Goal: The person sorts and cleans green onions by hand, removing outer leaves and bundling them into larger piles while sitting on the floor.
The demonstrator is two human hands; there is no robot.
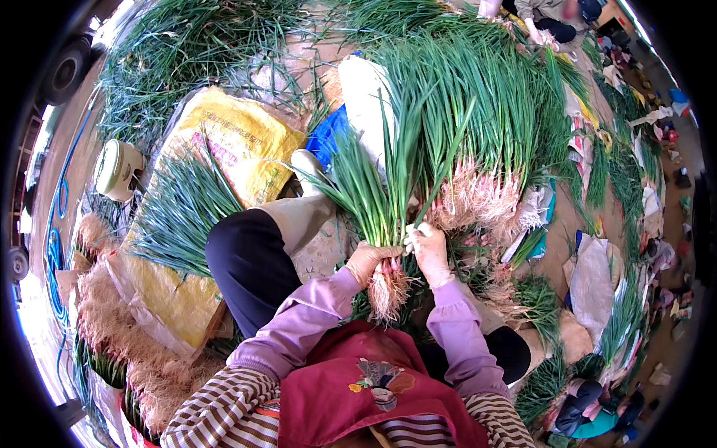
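Note:
My left hand [369,263] is wrapped round a bunch of spring onions [382,213]. Their green leaves fan out away from me, and the pale, stringy roots hang below my fingers toward my lap. Right beside it, my right hand [430,252] is closed at the bunch's edge, its fingertips near the white stems. A single long leaf runs up and to the right from those fingers, so a spring onion seems pinched there; its lower end is hidden. Both hands look gloved. Just past my right hand lies a large heap of spring onions [474,104], roots toward me.
Left of my bent knee, another bunch of spring onions [183,213] lies on yellow sacks [250,134]. Rooted bundles [127,313] line the lower left, near a white bucket [119,170] and a blue hose [56,257]. Other people [556,19] sit at the far right and lower right.

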